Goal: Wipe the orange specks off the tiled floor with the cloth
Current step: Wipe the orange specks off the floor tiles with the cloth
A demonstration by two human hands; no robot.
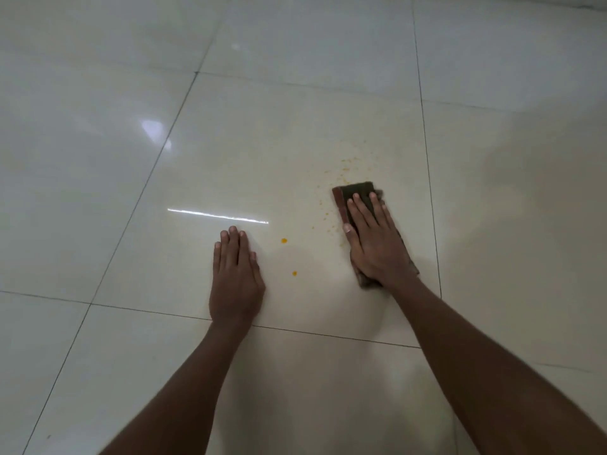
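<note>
The right hand (pixel 374 244) presses the folded cloth (pixel 359 193) with flat, straight fingers, its grip open. The left hand (pixel 236 274) lies flat on the tiled floor (pixel 262 142), grip open. Orange specks (pixel 284 240) lie between them.

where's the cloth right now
In the head view, the dark folded cloth lies flat on the glossy cream floor tile, right of centre, pressed under the right hand, with fine orange specks just beyond it.

left hand (pixel 235 274): flat on the floor (pixel 98 159), left of the specks (pixel 284 240)
right hand (pixel 371 239): on top of the cloth (pixel 358 192)
cloth: on the floor, right of the left hand
specks: between both hands, more beyond and left of the cloth
</note>
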